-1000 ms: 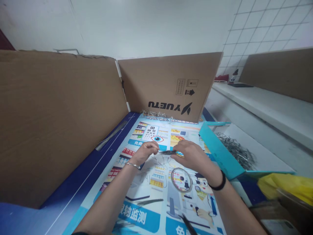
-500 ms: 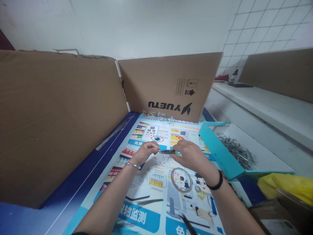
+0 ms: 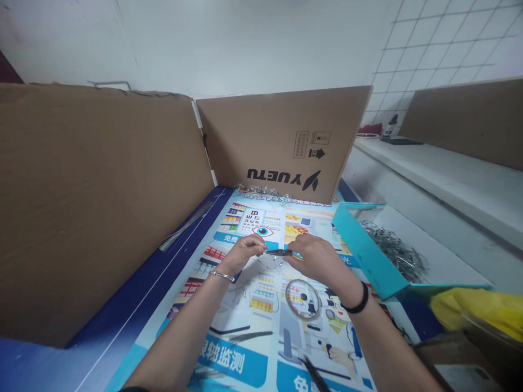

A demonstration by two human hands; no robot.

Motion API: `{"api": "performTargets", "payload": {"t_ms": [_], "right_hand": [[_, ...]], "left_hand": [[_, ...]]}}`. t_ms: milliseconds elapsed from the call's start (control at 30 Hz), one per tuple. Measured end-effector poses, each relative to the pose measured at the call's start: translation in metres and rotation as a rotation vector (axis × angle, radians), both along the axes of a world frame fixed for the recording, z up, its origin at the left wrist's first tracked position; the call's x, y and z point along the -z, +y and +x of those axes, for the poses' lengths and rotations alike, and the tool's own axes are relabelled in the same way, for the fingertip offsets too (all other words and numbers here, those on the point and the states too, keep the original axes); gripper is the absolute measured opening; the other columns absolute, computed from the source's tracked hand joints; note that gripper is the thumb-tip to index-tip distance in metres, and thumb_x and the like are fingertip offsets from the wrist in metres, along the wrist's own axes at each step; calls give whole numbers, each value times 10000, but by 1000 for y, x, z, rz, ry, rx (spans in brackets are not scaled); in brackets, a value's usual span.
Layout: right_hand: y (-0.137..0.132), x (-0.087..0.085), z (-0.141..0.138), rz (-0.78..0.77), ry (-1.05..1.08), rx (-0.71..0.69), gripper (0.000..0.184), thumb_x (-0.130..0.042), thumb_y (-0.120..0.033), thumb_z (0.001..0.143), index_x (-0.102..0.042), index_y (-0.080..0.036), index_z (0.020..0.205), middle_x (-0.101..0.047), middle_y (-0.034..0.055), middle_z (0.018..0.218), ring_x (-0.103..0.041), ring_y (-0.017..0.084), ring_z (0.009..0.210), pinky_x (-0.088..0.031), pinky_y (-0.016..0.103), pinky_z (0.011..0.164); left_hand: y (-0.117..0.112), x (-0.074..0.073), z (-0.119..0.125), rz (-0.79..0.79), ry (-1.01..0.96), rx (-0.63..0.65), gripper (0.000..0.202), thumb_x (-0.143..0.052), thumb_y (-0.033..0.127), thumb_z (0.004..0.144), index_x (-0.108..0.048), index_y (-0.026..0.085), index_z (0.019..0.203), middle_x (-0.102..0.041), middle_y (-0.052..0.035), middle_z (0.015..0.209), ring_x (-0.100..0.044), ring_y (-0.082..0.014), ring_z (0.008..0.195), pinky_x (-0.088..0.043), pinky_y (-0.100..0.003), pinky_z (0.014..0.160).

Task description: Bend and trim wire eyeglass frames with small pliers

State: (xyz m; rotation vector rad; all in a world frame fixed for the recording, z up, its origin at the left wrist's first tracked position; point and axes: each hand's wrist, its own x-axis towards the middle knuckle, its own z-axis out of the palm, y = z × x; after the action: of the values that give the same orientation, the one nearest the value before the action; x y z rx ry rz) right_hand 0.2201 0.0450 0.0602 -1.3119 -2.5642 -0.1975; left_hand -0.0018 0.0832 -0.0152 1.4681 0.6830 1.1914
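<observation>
My right hand (image 3: 312, 257) is closed around a pair of needle-nose pliers (image 3: 281, 252), whose dark jaws point left. My left hand (image 3: 249, 249) pinches a thin wire (image 3: 267, 265) close to the plier tips. Bent loops of this wire hang just below the jaws; its exact shape is too fine to make out. Nearer to me, a round coil of wire (image 3: 303, 299) lies on the printed poster sheet (image 3: 261, 375). A dark pointed tool (image 3: 314, 374) rests at the bottom edge, partly out of view.
A teal box (image 3: 370, 261) on the right holds a tangle of thin wire pieces (image 3: 394, 253). Cardboard panels (image 3: 281, 130) stand behind and to the left. More wire bits (image 3: 261, 190) lie along the back. A yellow bag (image 3: 478, 310) sits at right, and thin strips (image 3: 186, 226) at left.
Both hands stay almost in place with the pliers at the wire. The right wrist has shifted very slightly; nothing was let go.
</observation>
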Motion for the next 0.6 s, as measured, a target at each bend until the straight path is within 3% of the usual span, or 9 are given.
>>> {"api": "performTargets", "payload": {"t_ms": [600], "right_hand": [[1, 2, -3, -8, -36, 58, 245, -506, -399, 858, -658, -209, 888, -660, 61, 832, -602, 187, 828, -396, 254, 644]], "left_hand": [[-1, -2, 2, 31, 64, -94, 96, -660, 217, 707, -631, 152, 643, -547, -8, 704, -476, -111, 677, -372, -237, 632]]}}
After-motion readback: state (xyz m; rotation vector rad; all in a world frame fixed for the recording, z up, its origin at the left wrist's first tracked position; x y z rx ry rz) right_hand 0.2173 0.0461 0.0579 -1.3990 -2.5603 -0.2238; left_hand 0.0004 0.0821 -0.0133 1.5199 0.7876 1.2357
